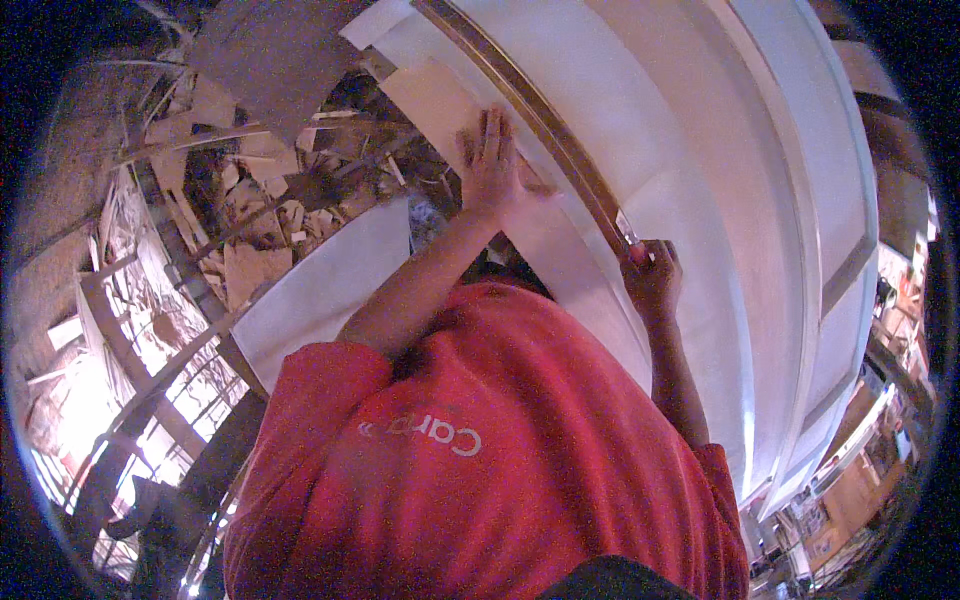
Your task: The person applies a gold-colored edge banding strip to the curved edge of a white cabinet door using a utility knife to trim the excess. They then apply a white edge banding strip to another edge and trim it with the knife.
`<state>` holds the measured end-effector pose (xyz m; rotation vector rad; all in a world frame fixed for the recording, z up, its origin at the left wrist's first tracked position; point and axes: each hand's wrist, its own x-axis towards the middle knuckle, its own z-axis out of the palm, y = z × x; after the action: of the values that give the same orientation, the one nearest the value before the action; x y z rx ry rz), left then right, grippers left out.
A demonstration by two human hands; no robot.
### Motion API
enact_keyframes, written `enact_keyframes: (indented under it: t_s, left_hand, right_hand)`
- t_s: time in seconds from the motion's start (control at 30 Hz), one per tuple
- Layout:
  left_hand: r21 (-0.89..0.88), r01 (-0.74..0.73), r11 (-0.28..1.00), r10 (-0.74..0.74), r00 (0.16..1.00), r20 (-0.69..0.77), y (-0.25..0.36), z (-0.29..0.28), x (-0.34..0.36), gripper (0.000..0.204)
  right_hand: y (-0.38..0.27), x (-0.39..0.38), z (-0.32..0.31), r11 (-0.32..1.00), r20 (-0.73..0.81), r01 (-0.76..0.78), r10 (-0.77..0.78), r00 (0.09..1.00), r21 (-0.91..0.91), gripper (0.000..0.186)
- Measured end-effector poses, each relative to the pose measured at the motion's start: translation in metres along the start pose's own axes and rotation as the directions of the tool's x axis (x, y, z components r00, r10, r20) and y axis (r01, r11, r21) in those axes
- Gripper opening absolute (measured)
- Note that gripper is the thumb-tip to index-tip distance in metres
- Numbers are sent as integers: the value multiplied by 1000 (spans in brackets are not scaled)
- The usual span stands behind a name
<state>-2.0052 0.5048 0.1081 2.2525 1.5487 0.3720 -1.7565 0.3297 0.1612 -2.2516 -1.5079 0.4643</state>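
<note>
My left hand (490, 175) lies flat with fingers stretched out on a narrow tan board or sheet (435, 98), near the edge of a large pale sheet (650, 130). A long brown strip (540, 115), straight-edged, runs across the pale sheet from the far edge towards me. My right hand (655, 275) is closed around a small hand tool (630, 235) with a metal end and a reddish handle. The tool's metal end is at the strip's near end. Its exact kind is too small and blurred to tell.
More long pale sheets or panels (800, 150) spread to the right. On the left, wooden offcuts and scraps (265, 215) lie heaped on the floor below. Nearer me, a white sheet (320, 285) sticks out at left. Bright light falls on slats and debris (150, 330).
</note>
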Motion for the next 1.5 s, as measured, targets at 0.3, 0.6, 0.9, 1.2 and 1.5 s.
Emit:
enact_keyframes:
  t_s: [0.3,0.6,0.9,1.2,1.5]
  left_hand:
    - [75,-10,997,7,999,46,-1,5,3,147]
    - [33,-11,999,11,1000,8,1,4,3,147]
    - [0,-48,999,48,998,-46,2,1,1,144]
    - [28,-23,999,22,999,24,6,-3,1,143]
    - [31,-26,999,26,1000,15,8,-9,-1,146]
  right_hand:
    - [-1,-3,1,1000,69,-2,3,998,-17,22]
    - [5,-6,8,999,51,-35,33,998,38,20]
    - [11,-5,9,999,67,2,-5,998,46,20]
    - [10,-7,5,1000,60,30,-30,998,7,23]
    - [14,-11,6,1000,57,7,-7,998,2,18]
